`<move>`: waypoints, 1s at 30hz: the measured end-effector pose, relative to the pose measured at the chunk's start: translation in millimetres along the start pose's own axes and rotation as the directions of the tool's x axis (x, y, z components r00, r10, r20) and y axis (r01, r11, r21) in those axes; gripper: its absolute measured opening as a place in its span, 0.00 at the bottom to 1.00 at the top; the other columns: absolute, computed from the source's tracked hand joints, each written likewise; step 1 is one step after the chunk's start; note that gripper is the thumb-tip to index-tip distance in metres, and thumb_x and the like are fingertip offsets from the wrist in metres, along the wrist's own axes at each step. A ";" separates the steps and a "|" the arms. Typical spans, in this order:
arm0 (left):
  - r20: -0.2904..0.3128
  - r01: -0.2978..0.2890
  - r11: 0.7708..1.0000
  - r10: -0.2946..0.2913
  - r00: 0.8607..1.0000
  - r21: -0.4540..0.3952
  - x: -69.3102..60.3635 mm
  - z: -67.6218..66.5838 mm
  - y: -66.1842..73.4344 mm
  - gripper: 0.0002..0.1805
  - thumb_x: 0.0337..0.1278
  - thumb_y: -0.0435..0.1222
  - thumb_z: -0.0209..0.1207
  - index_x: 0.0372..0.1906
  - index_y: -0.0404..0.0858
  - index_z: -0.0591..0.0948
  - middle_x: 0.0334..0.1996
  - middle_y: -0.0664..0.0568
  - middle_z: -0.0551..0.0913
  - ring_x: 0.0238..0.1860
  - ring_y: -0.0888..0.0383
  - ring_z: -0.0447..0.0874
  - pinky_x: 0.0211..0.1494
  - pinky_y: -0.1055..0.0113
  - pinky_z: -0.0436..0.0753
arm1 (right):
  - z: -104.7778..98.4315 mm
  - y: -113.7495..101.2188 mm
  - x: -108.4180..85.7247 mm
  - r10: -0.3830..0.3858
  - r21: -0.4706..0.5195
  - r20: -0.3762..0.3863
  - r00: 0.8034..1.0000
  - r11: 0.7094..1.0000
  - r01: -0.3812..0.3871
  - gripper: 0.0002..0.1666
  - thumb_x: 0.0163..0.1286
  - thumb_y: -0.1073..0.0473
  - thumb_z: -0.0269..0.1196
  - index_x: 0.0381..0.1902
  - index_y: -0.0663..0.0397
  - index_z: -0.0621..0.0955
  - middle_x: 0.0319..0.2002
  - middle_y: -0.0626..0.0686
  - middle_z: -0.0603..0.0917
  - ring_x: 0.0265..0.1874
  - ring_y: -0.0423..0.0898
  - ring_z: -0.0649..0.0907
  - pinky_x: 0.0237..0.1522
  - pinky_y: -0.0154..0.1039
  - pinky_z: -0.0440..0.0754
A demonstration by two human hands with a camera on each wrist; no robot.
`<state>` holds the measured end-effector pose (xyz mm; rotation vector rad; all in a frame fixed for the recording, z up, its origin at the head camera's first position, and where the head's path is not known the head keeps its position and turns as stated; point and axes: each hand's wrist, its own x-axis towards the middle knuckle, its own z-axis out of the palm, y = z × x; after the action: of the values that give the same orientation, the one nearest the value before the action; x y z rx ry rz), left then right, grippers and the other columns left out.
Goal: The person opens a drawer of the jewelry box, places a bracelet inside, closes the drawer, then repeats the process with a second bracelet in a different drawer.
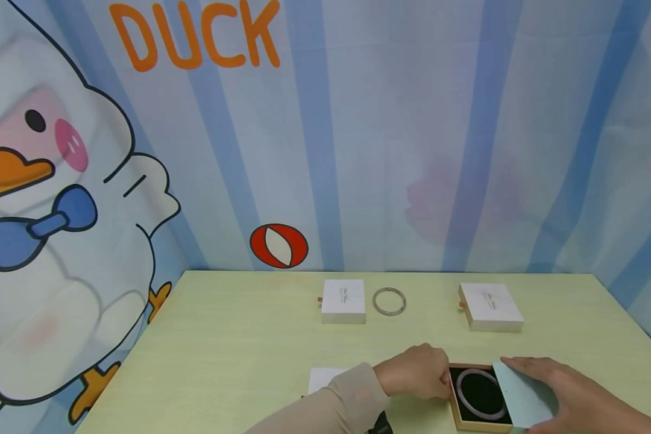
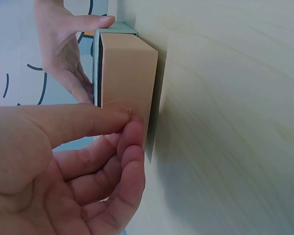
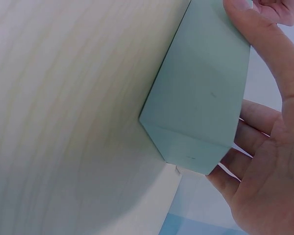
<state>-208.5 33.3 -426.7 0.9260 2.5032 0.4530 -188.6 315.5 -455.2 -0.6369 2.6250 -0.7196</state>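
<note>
A small drawer box lies at the front right of the table, its tan drawer (image 1: 454, 416) partly out of the pale green sleeve (image 1: 526, 395). Inside, a light bangle (image 1: 460, 392) rests on black lining. At the drawer's front face (image 2: 127, 73), my left hand (image 1: 418, 371) pinches a small pull tab, mostly hidden, between thumb and forefinger. My right hand (image 1: 569, 395) grips the sleeve from the opposite end, its thumb along one side and fingers along the other, as the right wrist view shows.
Farther back on the table (image 1: 239, 337) are a white box (image 1: 343, 301), a bangle (image 1: 377, 301) lying beside it, and another white box (image 1: 490, 306) to the right. My left forearm partly covers one more white box (image 1: 324, 378). A printed curtain (image 1: 380, 150) hangs behind.
</note>
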 end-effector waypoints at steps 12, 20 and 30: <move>-0.002 0.010 1.000 -0.010 1.000 0.015 1.4 0.9 0.8 0.29 0.63 0.34 0.62 0.07 0.42 0.64 0.07 0.59 0.55 0.10 0.65 0.49 0.16 0.73 0.53 | -0.9 -1.4 0.4 0.009 -0.005 0.002 1.000 1.000 -0.009 0.60 0.52 0.40 0.76 0.72 0.69 0.65 0.63 0.75 0.70 0.55 0.74 0.73 0.38 0.55 0.78; -0.007 0.013 1.000 -0.012 1.000 0.017 1.3 2.0 1.7 0.29 0.63 0.35 0.62 0.07 0.42 0.64 0.07 0.59 0.55 0.10 0.65 0.49 0.16 0.74 0.54 | 0.6 0.6 0.5 -0.005 0.054 0.028 1.000 0.999 0.004 0.56 0.58 0.43 0.74 0.72 0.72 0.63 0.63 0.77 0.68 0.56 0.76 0.72 0.39 0.59 0.78; -0.029 -0.012 0.999 0.013 0.999 0.034 2.4 2.2 2.4 0.28 0.62 0.35 0.64 0.07 0.42 0.66 0.06 0.60 0.56 0.10 0.66 0.52 0.17 0.74 0.56 | 0.2 1.1 -0.6 -0.020 0.043 0.021 1.000 0.999 0.019 0.56 0.59 0.43 0.74 0.72 0.71 0.63 0.63 0.76 0.68 0.56 0.75 0.72 0.38 0.51 0.79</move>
<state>-207.8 36.9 -428.2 0.9543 2.5403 0.4331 -188.4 316.6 -455.9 -0.6552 2.5802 -0.7690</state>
